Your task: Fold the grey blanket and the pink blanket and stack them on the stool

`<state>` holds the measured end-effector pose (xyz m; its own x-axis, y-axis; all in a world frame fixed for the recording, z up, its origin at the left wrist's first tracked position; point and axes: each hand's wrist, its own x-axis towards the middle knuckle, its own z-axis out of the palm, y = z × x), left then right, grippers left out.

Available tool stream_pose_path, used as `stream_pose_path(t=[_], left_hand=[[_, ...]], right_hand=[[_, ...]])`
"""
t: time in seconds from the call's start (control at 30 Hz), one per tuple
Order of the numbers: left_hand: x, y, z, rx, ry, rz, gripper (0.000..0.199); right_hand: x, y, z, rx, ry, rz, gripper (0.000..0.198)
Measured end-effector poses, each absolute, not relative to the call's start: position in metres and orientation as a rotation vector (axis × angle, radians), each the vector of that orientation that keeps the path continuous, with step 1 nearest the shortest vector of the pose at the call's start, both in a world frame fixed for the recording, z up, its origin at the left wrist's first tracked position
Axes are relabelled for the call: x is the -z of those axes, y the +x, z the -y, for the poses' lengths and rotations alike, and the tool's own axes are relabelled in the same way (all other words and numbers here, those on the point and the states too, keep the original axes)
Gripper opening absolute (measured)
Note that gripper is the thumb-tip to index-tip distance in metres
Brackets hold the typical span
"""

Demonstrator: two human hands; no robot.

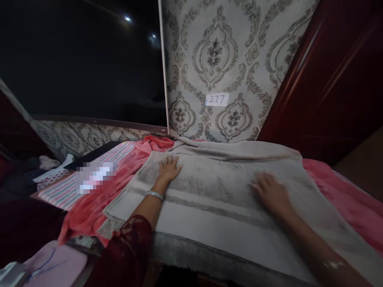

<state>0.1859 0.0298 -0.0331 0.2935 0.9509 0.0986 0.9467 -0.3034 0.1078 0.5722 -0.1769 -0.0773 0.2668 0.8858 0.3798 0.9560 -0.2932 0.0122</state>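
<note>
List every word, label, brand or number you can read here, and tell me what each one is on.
"277": handwritten on a white label on the patterned wallpaper.
Too small to read: a tiny mark at the lower right of the dark screen's frame.
Unreadable: the pixelated patch over the striped surface; I cannot tell whether it hides text.

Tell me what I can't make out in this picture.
Head view: right hand, smeared by blur; grip unclear.
Head view: part of the striped surface, hidden by pixelation.
Head view: whatever lies beneath the grey cloth, covered by it.
Head view: the dark screen, cut off by the top edge.
</note>
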Motion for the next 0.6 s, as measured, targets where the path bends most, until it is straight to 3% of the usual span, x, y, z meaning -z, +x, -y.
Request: stream_pose_path(t=[0.13,0.3,0.43,0.6], left_hand=[[0.031,0.182,-0.031,-0.25,2.563,-1.738,0.061],[0.029,0.183,-0.036,-0.145,2.606,-1.72,0.06],[0.03,0.185,-0.043,-0.116,2.627,-1.741,0.06],[0.031,0.186,-0.047,-0.089,2.611,-1.739,0.06]], right_hand=[[0.037,0.421,0.104,0.048,-2.005,2.092,0.057],[0.033,0.34,0.053,-0.074,-1.716,2.308,0.061],[0.042,0.379,0.044,-0.077,-1.808,2.304,0.062],[0.048,0.513,0.07,-0.054,-2.256,2.052,0.063]])
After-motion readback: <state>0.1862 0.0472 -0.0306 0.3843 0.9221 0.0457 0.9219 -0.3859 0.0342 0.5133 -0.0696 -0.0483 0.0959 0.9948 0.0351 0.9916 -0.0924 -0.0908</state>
